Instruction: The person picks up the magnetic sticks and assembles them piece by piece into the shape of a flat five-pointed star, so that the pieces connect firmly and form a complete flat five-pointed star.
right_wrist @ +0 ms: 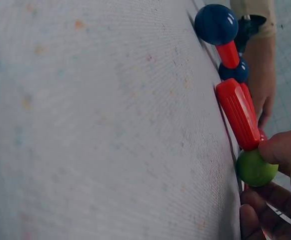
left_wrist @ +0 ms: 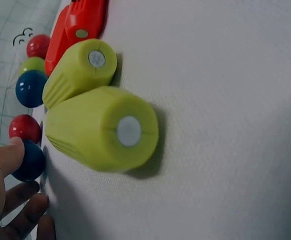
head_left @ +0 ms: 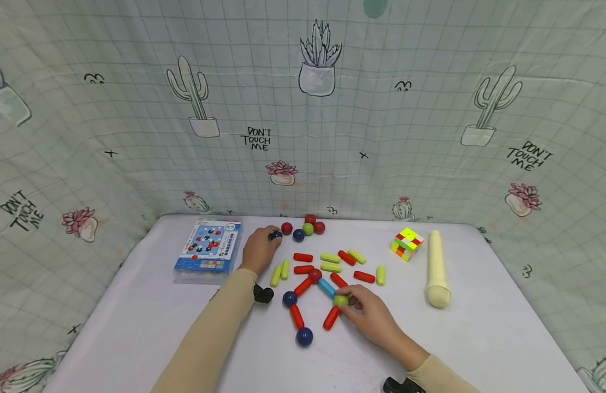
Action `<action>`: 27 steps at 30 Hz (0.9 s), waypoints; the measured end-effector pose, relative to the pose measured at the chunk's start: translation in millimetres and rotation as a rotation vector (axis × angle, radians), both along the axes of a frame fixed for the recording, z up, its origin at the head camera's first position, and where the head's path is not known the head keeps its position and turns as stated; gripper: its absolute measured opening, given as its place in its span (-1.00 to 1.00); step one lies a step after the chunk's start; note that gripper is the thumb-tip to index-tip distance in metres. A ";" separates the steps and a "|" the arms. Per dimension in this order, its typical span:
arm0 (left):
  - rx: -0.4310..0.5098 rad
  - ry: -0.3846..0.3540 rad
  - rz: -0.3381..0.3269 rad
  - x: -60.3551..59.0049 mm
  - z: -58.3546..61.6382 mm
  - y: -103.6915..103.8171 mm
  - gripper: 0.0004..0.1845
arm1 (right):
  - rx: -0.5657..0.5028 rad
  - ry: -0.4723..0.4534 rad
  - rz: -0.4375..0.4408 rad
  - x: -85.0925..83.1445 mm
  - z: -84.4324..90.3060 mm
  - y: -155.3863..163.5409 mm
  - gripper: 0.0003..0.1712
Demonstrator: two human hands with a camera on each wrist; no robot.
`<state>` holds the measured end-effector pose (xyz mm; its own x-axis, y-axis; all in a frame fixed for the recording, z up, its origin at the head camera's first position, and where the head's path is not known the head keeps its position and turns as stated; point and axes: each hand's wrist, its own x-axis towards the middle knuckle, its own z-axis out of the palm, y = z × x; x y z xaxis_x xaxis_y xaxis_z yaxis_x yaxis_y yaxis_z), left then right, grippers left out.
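At the far side of the table my left hand [head_left: 259, 249] holds a dark blue ball [head_left: 275, 235] by thumb and fingers, seen also in the left wrist view. My right hand [head_left: 374, 316] pinches a green ball [head_left: 340, 301] between thumb and index finger. A light blue rod [head_left: 326, 288] runs from that ball up to a red ball [head_left: 315, 275], and a red rod [head_left: 331, 317] extends from it toward the front. From the red ball another red rod [head_left: 303, 286] leads to a blue ball [head_left: 290, 298], then a further red rod [head_left: 296, 316] and blue ball [head_left: 304, 337].
Loose balls, including a blue one [head_left: 298, 235], lie along the back. Several yellow-green rods [head_left: 331, 267] and red rods [head_left: 364, 277] lie behind the joined pieces. A boxed kit [head_left: 208, 251] sits left; a puzzle cube [head_left: 407, 243] and a pale yellow club-shaped object [head_left: 437, 267] lie right.
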<state>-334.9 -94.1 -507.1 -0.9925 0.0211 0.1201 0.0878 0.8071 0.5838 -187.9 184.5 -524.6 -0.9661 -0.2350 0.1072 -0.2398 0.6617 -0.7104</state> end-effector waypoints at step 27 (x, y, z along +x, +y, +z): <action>0.145 0.003 -0.260 103.8 27.2 12.7 -0.62 | 0.009 -0.028 0.006 -3.9 3.2 4.3 -0.67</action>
<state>-231.1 -81.4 -479.9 -0.9557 0.2574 0.1431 0.2826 0.6654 0.6909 -191.9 188.9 -521.3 -0.9671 -0.2420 0.0781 -0.2241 0.6663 -0.7112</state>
